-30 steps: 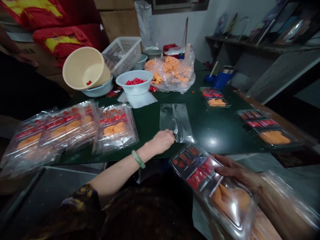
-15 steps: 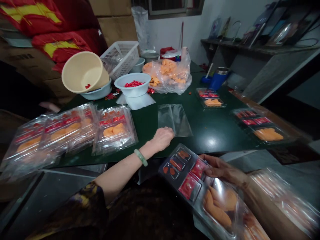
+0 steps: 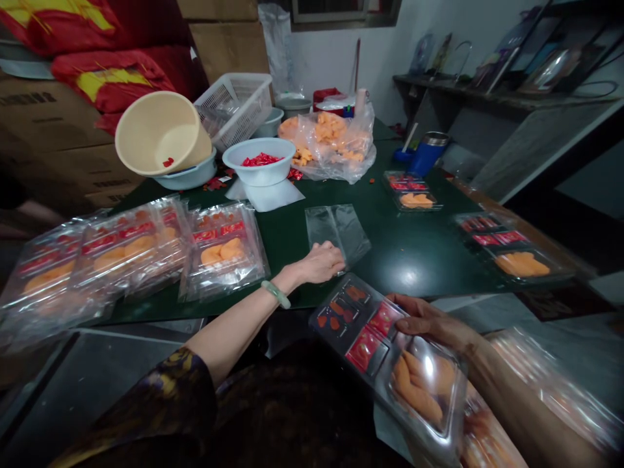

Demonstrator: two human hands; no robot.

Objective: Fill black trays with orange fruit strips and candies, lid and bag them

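My right hand (image 3: 429,320) grips a clear-lidded plastic tray (image 3: 377,370) by its right edge, thumb on top. The tray is tilted in front of me; its compartments hold small reddish pieces, red packets and orange pieces. My left hand (image 3: 322,262), with a green bangle (image 3: 276,294) at its wrist, has its fingers curled together on the near edge of a flat clear plastic bag (image 3: 341,227). That bag lies on the dark green table (image 3: 414,253). The left fingertips are partly hidden.
Bagged trays (image 3: 129,244) overlap at the left. Farther back are a bowl of red packets (image 3: 258,170), a tilted cream basin (image 3: 156,136) and a bag of orange pieces (image 3: 336,146). Filled trays (image 3: 517,247) line the right side, near a blue cup (image 3: 429,153). Another person's arm shows far left.
My left hand has shifted slightly right along the bag's near edge, and the bag has turned a little. The tray in my right hand has moved slightly up and left.
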